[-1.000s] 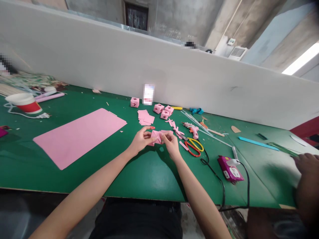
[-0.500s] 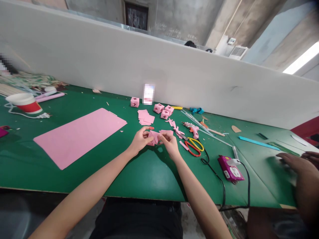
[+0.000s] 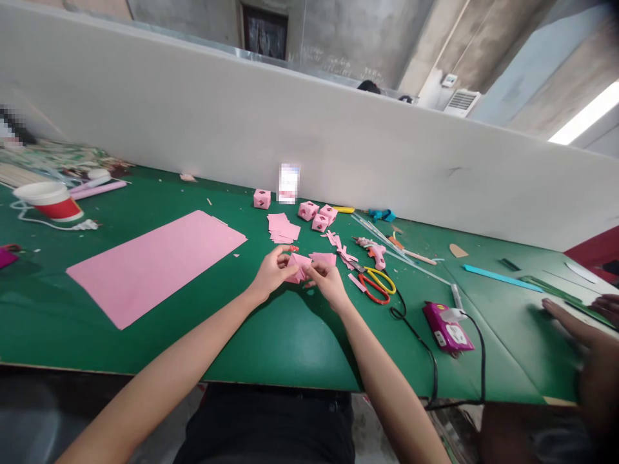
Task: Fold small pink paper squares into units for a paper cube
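Between both hands is a folded pink paper piece (image 3: 298, 263), held just above the green table (image 3: 285, 341). My left hand (image 3: 271, 272) pinches its left side between thumb and fingers. The fingertips of my right hand (image 3: 325, 278) are closed on its right edge. Just beyond it lie cut pink paper squares (image 3: 284, 229), and more pink paper (image 3: 324, 258) shows behind my right fingers. Several finished-looking pink paper cubes with cut openings (image 3: 308, 209) stand farther back. Scissors with red and yellow handles (image 3: 377, 283) lie to the right of my right hand.
A large pink sheet (image 3: 157, 267) covers the left side. Rightward are a pink glue gun (image 3: 376, 252), clear glue sticks (image 3: 401, 251) and a purple power box (image 3: 447, 327) with black cables. A paper cup (image 3: 51, 201) stands far left. A co-worker's hands (image 3: 575, 325) are at far right.
My right fingers have shifted slightly on the folded paper piece; my left hand keeps its hold. At far right, the co-worker's hand has moved a little.
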Demonstrator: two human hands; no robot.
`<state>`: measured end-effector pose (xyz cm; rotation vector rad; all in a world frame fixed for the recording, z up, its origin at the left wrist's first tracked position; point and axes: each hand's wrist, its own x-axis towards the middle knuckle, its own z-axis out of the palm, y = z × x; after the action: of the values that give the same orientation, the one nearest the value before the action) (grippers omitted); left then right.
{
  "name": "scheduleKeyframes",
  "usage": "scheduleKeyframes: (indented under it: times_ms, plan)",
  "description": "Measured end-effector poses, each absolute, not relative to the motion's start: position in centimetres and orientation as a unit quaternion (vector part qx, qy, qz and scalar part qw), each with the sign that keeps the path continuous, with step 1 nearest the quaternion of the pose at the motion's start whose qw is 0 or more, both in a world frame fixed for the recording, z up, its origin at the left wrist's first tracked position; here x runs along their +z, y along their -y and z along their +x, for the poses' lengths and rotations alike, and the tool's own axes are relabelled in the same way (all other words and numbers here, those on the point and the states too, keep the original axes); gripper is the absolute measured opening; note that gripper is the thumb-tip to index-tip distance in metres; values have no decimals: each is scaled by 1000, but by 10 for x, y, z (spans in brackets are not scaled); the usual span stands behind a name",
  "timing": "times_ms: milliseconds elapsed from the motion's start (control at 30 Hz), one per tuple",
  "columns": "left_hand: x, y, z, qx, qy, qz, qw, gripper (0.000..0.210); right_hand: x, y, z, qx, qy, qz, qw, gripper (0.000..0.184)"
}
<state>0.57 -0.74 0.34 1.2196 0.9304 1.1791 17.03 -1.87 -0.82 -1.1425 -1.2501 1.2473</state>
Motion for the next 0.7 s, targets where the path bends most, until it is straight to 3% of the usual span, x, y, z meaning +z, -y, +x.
scheduleKeyframes:
  times_ms: [700]
  plan:
    - [-3,3,5,530,-423,507,532,51,-8,20,169,544,503,-464,485,54]
